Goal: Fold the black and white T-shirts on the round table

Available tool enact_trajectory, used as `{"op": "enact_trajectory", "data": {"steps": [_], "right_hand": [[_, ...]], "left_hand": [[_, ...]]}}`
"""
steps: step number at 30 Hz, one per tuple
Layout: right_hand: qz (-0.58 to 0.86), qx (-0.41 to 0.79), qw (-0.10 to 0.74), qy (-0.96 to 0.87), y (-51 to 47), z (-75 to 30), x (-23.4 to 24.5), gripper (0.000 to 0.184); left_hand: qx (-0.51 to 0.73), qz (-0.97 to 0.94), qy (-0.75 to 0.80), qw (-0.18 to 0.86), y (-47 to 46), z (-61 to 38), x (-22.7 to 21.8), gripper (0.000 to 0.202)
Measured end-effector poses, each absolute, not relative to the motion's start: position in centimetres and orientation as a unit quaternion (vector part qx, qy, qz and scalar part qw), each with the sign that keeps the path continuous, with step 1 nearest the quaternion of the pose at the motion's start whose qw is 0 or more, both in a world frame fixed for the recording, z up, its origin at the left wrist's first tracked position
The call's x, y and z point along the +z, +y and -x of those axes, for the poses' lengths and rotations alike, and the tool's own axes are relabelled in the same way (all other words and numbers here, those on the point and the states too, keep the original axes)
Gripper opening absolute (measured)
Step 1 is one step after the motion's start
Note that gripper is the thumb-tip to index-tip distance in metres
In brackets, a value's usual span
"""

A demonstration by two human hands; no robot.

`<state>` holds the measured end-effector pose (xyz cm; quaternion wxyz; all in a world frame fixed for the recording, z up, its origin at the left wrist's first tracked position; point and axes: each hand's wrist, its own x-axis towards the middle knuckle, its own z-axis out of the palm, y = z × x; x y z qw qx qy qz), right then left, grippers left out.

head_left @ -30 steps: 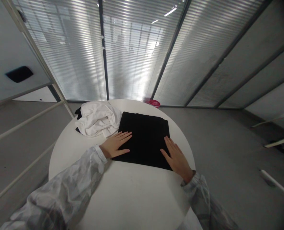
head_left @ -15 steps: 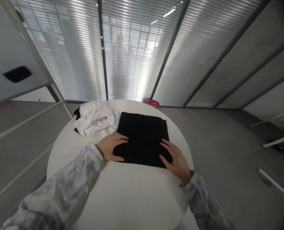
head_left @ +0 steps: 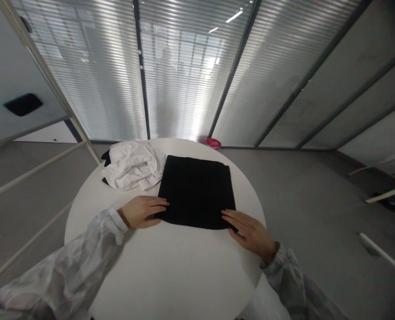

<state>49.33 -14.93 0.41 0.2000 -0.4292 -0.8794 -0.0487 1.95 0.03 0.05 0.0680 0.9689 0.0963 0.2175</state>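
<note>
A black folded cloth [head_left: 197, 191] lies as a flat, nearly square piece on the round white table [head_left: 177, 271]. My left hand [head_left: 144, 211] is at its near left corner, fingers over the top and thumb by the near edge, closed on the fabric. At the near right corner my right hand [head_left: 250, 231] pinches the cloth in the same way, fingertips on top and the thumb low at the edge. Beside the cloth on the left lies a crumpled white cloth [head_left: 133, 165], with bits of black fabric [head_left: 106, 158] showing from beneath it.
Behind the table stands a red basket [head_left: 212, 143] on the floor, near the glass partition with blinds [head_left: 180, 89]. Pale frame bars [head_left: 33, 171] rise on the left, close to the table. More pale bars [head_left: 384, 255] stick out at the right.
Both hands have slid toward me and outward to the near corners of the black cloth. Their spread fingers have drawn together around its edge. The white cloth stays put.
</note>
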Motion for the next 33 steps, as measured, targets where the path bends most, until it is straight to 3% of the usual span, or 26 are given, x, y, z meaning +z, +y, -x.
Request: {"op": "enact_trajectory", "data": {"steps": [4,8,14,17,22,29,33], "right_hand": [[0.423,-0.039,0.177,-0.888,-14.9,-49.8,0.9,0.057],[0.447,-0.014,0.184,-0.875,-14.8,-50.2,1.1,0.051],[0.559,0.031,0.364,-0.745,-12.6,-49.0,3.8,0.03],[0.587,0.007,0.467,-0.661,-8.8,-48.0,6.8,0.031],[0.545,-0.044,0.618,-0.566,-0.7,-46.3,13.5,0.038],[0.479,-0.16,0.672,-0.541,2.2,-44.8,24.1,0.04],[0.45,-0.187,0.677,-0.552,1.9,-45.1,26.7,0.044]], "left_hand": [[0.221,-0.97,0.089,0.041,0.2,-1.5,-0.4,0.036],[0.212,-0.963,0.128,0.106,0.0,-1.5,-0.1,0.037],[0.32,-0.873,0.295,0.221,0.5,-2.6,2.7,0.031],[0.414,-0.793,0.363,0.26,2.6,-4.6,5.4,0.034],[0.581,-0.696,0.307,0.29,8.4,-8.7,12.1,0.04],[0.681,-0.637,0.235,0.273,12.1,-10.6,22.5,0.042],[0.688,-0.635,0.223,0.273,13.4,-10.7,25.0,0.046]]}}
